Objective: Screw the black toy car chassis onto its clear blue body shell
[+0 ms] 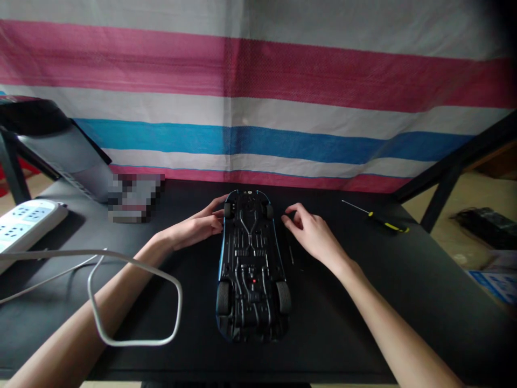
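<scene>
One black table [323, 334] stands before a striped sheet [258, 113].

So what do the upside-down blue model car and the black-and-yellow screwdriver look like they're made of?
The blue model car's black underside looks like satin plastic, given its moulded pipes and soft highlights. Its grooved, dull grey tyres could be rubber or soft plastic. The black-and-yellow screwdriver has a thin, shiny, probably steel shaft and a likely plastic handle.

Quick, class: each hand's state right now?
Left hand: at the toy car's side; whether it grips cannot be told.
Right hand: open, loosely curled, nothing visible in it.
</scene>
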